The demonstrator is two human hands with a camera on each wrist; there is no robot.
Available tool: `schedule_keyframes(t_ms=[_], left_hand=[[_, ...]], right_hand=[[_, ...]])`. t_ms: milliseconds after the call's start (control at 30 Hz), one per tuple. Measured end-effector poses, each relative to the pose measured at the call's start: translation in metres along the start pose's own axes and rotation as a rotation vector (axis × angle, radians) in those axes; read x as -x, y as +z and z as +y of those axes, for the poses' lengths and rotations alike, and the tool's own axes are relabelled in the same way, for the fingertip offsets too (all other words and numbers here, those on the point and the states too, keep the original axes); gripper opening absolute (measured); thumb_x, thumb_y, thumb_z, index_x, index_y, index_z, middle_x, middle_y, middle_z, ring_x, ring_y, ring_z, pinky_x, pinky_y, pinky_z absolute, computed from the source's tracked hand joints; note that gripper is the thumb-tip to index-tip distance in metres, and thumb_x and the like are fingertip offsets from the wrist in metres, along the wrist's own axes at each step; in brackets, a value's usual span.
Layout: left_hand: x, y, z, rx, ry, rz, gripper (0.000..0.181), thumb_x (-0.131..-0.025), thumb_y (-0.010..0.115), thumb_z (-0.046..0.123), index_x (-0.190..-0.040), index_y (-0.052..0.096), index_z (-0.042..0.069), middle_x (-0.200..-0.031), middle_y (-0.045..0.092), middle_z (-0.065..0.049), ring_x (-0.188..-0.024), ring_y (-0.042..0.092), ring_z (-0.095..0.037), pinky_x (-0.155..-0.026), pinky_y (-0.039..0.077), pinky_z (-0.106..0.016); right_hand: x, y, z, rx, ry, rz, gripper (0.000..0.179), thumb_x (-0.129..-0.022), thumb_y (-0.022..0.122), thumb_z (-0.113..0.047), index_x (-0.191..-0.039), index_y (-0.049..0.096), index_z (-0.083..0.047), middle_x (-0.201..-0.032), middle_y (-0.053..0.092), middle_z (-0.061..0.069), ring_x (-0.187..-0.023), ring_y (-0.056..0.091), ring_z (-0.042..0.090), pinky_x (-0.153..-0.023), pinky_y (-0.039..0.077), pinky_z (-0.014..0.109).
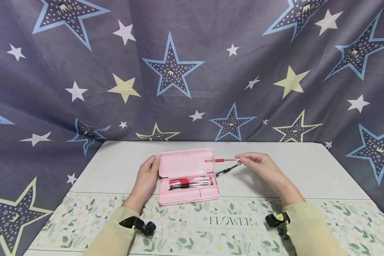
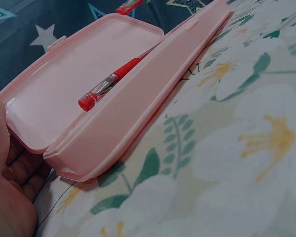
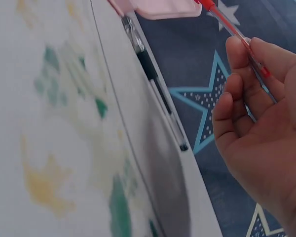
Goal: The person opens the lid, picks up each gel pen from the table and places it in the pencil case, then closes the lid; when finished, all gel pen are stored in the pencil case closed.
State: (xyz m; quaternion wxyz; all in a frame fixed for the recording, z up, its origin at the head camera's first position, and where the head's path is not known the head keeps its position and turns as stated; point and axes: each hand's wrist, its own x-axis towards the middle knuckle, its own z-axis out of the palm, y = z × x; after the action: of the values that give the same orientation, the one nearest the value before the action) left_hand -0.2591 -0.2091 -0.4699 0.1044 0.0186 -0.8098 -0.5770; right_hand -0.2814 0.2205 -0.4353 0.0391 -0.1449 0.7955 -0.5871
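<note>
A pink pencil case (image 1: 186,163) lies unfolded on the table, lid tilted back. My left hand (image 1: 146,179) holds the lid's left edge, thumb at the rim and fingers behind it. Between the thumb and fingers of my right hand (image 1: 264,170) is a red gel pen (image 3: 232,27), pinched by its rear part. Its capped end points left, above the right side of the lid. Inside the case's long compartment lie a red pen (image 1: 179,181) and a black pen (image 1: 185,186); they overlap, so their exact number is hard to tell.
Another black pen (image 1: 224,172) lies on the table just right of the case, below the held pen. A floral mat strip (image 1: 230,234) with the word FLOWER crosses the table's front. Behind the table hangs a grey star-patterned curtain (image 1: 185,117).
</note>
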Motion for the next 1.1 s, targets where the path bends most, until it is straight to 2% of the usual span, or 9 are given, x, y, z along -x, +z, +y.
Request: schedule_keyframes(t_ms=[100, 167, 267, 400, 567, 700, 800, 1100], left_hand=[[0.0, 0.0, 0.0, -0.001, 0.003, 0.001, 0.056, -0.118, 0.042, 0.055, -0.137, 0.07, 0.011, -0.135, 0.07, -0.012, -0.131, 0.058, -0.025, -0.118, 0.042, -0.049], [-0.001, 0.0, -0.001, 0.0, 0.006, 0.002, 0.055, -0.118, 0.042, 0.054, -0.137, 0.07, 0.011, -0.135, 0.07, -0.012, -0.131, 0.059, -0.025, -0.117, 0.043, -0.048], [-0.001, 0.0, -0.001, 0.0, 0.008, 0.001, 0.055, -0.118, 0.042, 0.055, -0.136, 0.07, 0.011, -0.134, 0.071, -0.012, -0.129, 0.059, -0.025, -0.116, 0.043, -0.048], [0.0, 0.0, -0.001, -0.002, 0.003, 0.002, 0.056, -0.118, 0.042, 0.056, -0.136, 0.071, 0.011, -0.132, 0.071, -0.012, -0.125, 0.058, -0.025, -0.114, 0.044, -0.048], [-0.001, 0.0, -0.003, -0.001, 0.001, 0.007, 0.056, -0.118, 0.043, 0.057, -0.134, 0.072, 0.012, -0.128, 0.071, -0.012, -0.12, 0.058, -0.025, -0.11, 0.044, -0.046], [-0.001, 0.001, -0.003, 0.001, 0.005, 0.01, 0.056, -0.117, 0.043, 0.057, -0.133, 0.072, 0.011, -0.126, 0.071, -0.012, -0.118, 0.058, -0.025, -0.108, 0.045, -0.045], [-0.001, 0.0, -0.002, -0.003, 0.003, 0.009, 0.057, -0.117, 0.043, 0.057, -0.134, 0.072, 0.011, -0.127, 0.071, -0.012, -0.119, 0.058, -0.025, -0.109, 0.045, -0.045], [0.0, 0.0, 0.0, 0.002, -0.009, 0.003, 0.057, -0.117, 0.042, 0.057, -0.135, 0.071, 0.011, -0.132, 0.07, -0.012, -0.125, 0.058, -0.025, -0.114, 0.043, -0.047]], right_hand=[[-0.001, 0.006, -0.005, -0.007, -0.015, -0.018, 0.036, -0.111, 0.071, -0.031, -0.135, 0.077, -0.005, -0.128, 0.076, 0.021, -0.127, 0.067, 0.013, -0.117, 0.043, 0.039], [0.0, 0.01, -0.009, -0.01, -0.025, -0.033, 0.035, -0.111, 0.071, -0.03, -0.136, 0.077, -0.006, -0.13, 0.076, 0.018, -0.128, 0.067, 0.014, -0.116, 0.044, 0.038], [0.001, 0.017, -0.016, 0.0, -0.042, -0.058, 0.033, -0.112, 0.07, -0.029, -0.135, 0.078, -0.008, -0.134, 0.077, 0.01, -0.133, 0.065, 0.014, -0.12, 0.042, 0.043], [0.003, 0.026, -0.025, 0.02, -0.08, -0.11, 0.031, -0.112, 0.069, -0.026, -0.136, 0.078, -0.009, -0.138, 0.075, 0.01, -0.137, 0.063, 0.019, -0.122, 0.041, 0.047], [0.003, 0.037, -0.031, 0.031, -0.104, -0.183, 0.032, -0.113, 0.068, -0.023, -0.139, 0.076, -0.007, -0.136, 0.076, 0.007, -0.134, 0.066, 0.022, -0.116, 0.047, 0.036], [0.003, 0.046, -0.033, 0.016, -0.117, -0.234, 0.032, -0.114, 0.067, -0.02, -0.14, 0.074, -0.003, -0.13, 0.077, 0.017, -0.129, 0.07, 0.028, -0.111, 0.05, 0.029], [0.003, 0.053, -0.033, 0.027, -0.129, -0.256, 0.031, -0.114, 0.066, -0.019, -0.14, 0.075, -0.004, -0.125, 0.078, 0.02, -0.127, 0.071, 0.031, -0.11, 0.052, 0.03], [0.004, 0.071, -0.03, 0.134, -0.151, -0.262, 0.028, -0.112, 0.07, -0.021, -0.136, 0.079, -0.012, -0.133, 0.078, 0.003, -0.128, 0.07, 0.021, -0.108, 0.054, 0.032]])
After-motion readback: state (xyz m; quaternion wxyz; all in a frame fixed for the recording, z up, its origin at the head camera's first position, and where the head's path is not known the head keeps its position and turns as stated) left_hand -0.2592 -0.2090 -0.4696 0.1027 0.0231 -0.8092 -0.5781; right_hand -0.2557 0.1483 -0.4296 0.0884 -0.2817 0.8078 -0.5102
